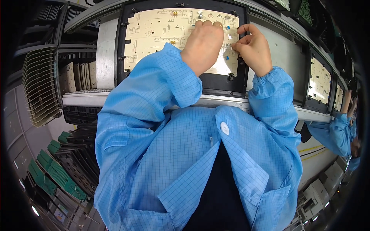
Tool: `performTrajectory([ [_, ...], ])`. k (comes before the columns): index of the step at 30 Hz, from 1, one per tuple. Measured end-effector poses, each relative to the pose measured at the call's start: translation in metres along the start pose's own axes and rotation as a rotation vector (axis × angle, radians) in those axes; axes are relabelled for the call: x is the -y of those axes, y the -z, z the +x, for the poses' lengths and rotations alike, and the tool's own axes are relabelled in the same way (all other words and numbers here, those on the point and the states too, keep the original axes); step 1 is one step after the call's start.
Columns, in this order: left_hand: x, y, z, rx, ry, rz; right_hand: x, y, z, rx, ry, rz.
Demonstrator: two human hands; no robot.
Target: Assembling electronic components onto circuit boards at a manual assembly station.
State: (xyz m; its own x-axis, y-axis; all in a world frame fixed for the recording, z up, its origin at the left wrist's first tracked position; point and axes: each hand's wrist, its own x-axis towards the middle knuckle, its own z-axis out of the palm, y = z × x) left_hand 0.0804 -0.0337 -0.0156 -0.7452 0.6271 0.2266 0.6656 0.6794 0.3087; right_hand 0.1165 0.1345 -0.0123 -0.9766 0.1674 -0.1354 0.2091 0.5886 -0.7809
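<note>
A cream-coloured circuit board [148, 44] lies in a black frame [120, 46] in front of me. Over its right half is my left hand [204, 44], knuckles up and fingers curled down toward the board; the fingertips are hidden, as is anything in them. At the board's right edge my right hand [255, 50] has its thumb and a finger pinched together low over the surface. What is between them is too small to make out. Small blue components [227, 58] stand on the board near both hands, and a small round metallic part [200, 16] is near its far edge.
Metal conveyor rails [81, 99] run along the near and far sides. Another framed board [320, 79] sits further right, where a co-worker's blue sleeve [333, 133] shows. Racks of boards [40, 86] stand left, with green-and-black trays [58, 169] at lower left.
</note>
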Motion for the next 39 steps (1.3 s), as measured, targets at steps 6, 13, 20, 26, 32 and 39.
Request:
performTrajectory([
  [6,0.004,-0.001,0.002,-0.065,0.018,-0.041,0.010,-0.001,-0.004,-0.014,0.013,-0.093],
  [13,0.015,0.008,0.004,-0.105,0.223,-0.548,0.000,0.009,0.004,-0.067,0.106,-0.183],
  [20,0.000,0.011,0.005,0.073,0.274,-0.673,-0.010,-0.009,0.003,-0.237,0.360,-0.410],
  [26,-0.002,0.000,0.003,0.060,0.191,-0.577,-0.003,0.003,0.001,-0.169,0.190,-0.222],
  [32,-0.007,0.004,0.004,0.101,0.205,-0.594,-0.011,0.009,0.001,-0.179,0.143,-0.050],
  [39,-0.006,-0.001,0.004,0.126,0.202,-0.594,-0.018,0.010,0.002,-0.202,0.179,-0.041],
])
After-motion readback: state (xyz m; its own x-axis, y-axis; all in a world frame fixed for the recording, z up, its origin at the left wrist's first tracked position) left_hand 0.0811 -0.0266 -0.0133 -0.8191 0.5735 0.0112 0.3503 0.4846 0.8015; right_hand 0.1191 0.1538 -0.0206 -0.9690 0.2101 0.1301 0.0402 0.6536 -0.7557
